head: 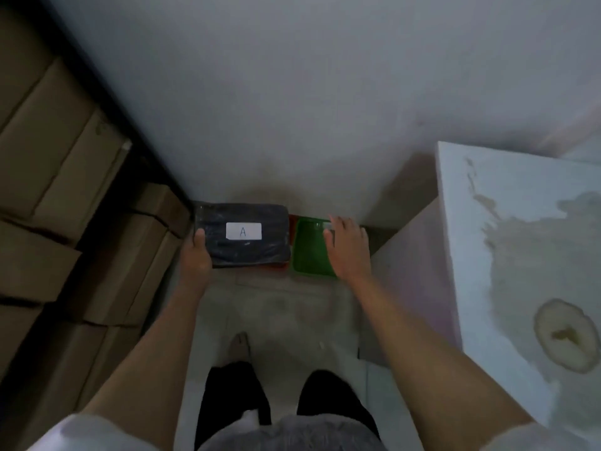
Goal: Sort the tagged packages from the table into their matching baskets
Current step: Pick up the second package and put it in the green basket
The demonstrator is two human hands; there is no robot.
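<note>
Left hand (197, 255) gripping near-left corner of dark package (242, 235), thumb lying on top; white tag (243, 231) reading "A" facing up. Package hovering over red basket (282, 267) on floor by wall, hiding most of it. Right hand (348, 247) spreading open, holding nothing, fingers over far right side of green basket (310, 249) just beside red one. White stained desk (520, 255) standing at right.

A plain grey wall (292, 92) fills the far side, dim and evenly lit. Stacked cardboard boxes (48, 190) stand at left behind a dark frame (130, 125). At right is a white stained table (520, 255). The floor (286, 307) near is pale and smudged.
</note>
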